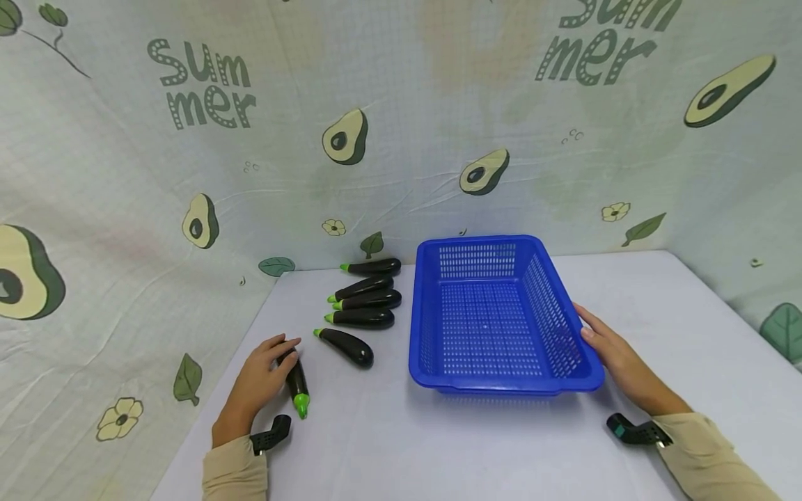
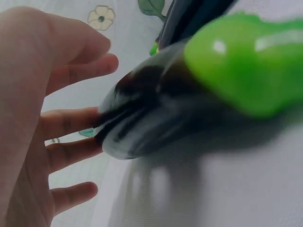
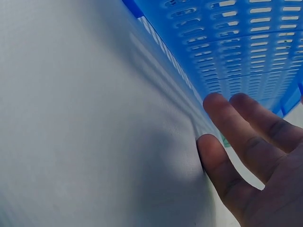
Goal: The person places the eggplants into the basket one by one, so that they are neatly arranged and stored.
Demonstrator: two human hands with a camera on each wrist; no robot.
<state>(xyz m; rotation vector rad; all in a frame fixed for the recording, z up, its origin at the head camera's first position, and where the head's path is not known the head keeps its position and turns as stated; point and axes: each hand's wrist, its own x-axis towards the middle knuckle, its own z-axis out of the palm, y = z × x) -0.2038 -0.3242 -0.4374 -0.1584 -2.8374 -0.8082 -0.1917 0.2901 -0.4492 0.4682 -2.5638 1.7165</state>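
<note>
My left hand (image 1: 258, 380) lies over a dark eggplant (image 1: 297, 380) at the left of the table, its green stem end pointing toward me. In the left wrist view the fingers are spread and fairly straight, with fingertips (image 2: 89, 118) right at the eggplant's rounded end. My right hand (image 1: 620, 358) rests against the right side of a blue plastic basket (image 1: 501, 384), thumb near the rim. The right wrist view has its fingers (image 3: 236, 127) extended beneath the slotted basket wall (image 3: 227, 52), close to the white tabletop.
Several more eggplants (image 1: 362, 319) lie in a loose column left of the basket, stems pointing left. The basket holds nothing on its slotted floor. Behind the white table (image 1: 376, 445) hangs a cloth (image 1: 407, 125) printed with avocados.
</note>
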